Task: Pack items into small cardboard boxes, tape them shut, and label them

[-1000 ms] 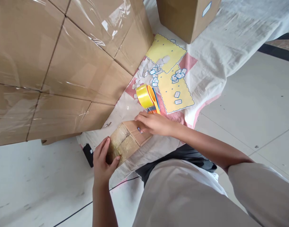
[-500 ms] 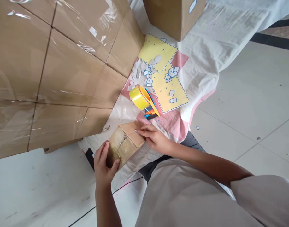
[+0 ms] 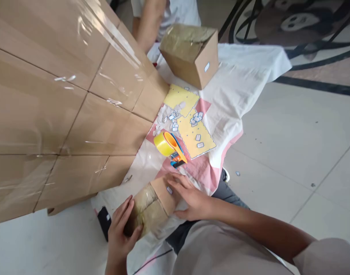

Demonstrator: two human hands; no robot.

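Cardboard box (image 3: 153,202), small and taped over one end, lies on its side on the white cloth (image 3: 243,76) at the near edge, just in front of the stack of large cartons (image 3: 63,99).

We note the following for the left hand (image 3: 120,229):
- It clasps the taped end of the box, with the thumb on the near side and the fingers on the far side.
- The fingers are half open and loosely curled around the end.
- The forearm rises from the lower edge of the view, wrist straight.

We note the following for the right hand (image 3: 192,198):
- It is open and nearly flat, fingers extended and slightly spread.
- The fingertips rest on the plain brown face of the box, just beside a small white label (image 3: 169,190) stuck there.
- It grips nothing.
- The arm crosses from the lower right, elbow bent.

A yellow tape dispenser (image 3: 169,147) lies on the cloth just beyond the box, beside yellow sheets (image 3: 192,135) strewn with loose labels. A black object (image 3: 104,223) lies near the left hand.
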